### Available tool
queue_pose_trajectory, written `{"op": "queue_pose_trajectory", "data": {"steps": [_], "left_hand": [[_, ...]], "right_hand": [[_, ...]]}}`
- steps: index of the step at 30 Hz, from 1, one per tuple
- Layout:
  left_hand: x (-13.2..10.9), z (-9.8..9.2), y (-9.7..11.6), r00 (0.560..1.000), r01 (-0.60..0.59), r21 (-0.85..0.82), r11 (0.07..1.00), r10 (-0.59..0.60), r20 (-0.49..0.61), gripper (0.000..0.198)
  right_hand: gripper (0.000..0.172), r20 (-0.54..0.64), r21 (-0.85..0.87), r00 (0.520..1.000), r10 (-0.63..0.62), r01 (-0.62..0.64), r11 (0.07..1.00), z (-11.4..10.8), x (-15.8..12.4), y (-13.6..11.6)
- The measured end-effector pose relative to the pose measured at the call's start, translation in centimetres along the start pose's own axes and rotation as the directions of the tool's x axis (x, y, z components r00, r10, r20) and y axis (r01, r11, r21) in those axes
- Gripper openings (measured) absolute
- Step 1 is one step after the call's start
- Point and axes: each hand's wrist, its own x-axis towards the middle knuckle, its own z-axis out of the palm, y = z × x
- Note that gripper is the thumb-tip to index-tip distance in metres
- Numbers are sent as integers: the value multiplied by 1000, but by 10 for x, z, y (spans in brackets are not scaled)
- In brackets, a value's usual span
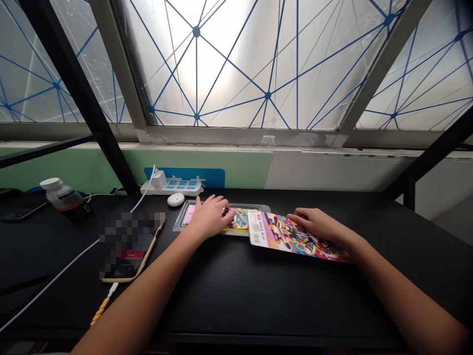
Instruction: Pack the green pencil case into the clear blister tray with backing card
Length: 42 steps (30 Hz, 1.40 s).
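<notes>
My left hand [212,217] reaches over a shallow clear plastic tray [177,224]. Its fingers are apart, and the thumb points right across a bright cartoon-patterned item [240,220] inside the tray. A pink piece [188,215] shows at the tray's left end; the hand hides the part between. My right hand [314,223] is closed on the upper edge of a long printed card [291,235], with the fingers curled. The card carries colourful cartoon art and a white barcode panel at its left end, which overlaps the tray's right part.
A phone [129,264] with a cable lies left of my left forearm. Behind it are a white power strip [181,186], a round white case [176,199] and a white-capped bottle [66,197]. Black metal posts [81,98] flank the black desk [221,296], below a window.
</notes>
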Motion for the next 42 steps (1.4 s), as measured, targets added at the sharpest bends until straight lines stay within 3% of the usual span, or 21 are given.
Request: {"op": "queue_pose_trajectory", "data": {"steps": [2,5,8,11,18,26,35,42], "left_hand": [[-2,3,8,999,-37,-14,999,36,-32,39],[-5,7,14,997,-81,-35,996,81,-5,40],[-6,10,13,995,-91,-37,995,93,29,51],[-5,11,10,993,-80,-18,997,81,84,59],[-6,8,10,982,-92,7,996,90,167,64],[-5,5,8,969,-118,10,993,113,220,67],[-5,5,7,969,-133,-6,991,131,211,65],[-7,9,22,982,-115,-70,991,124,142,60]], "right_hand": [[44,-66,-2,997,-27,27,1000,-1,5,8],[38,-201,-4,974,-101,102,995,8,5,-7],[37,-177,13,975,-136,141,990,22,4,-32],[41,-136,65,985,-110,120,991,30,5,-40],[43,-67,162,993,93,-81,984,18,8,-12],[41,-63,197,990,129,-115,974,11,7,-5],[43,-123,205,985,120,-93,974,4,2,-1],[37,-224,179,971,88,-48,983,21,-5,-32]]}}
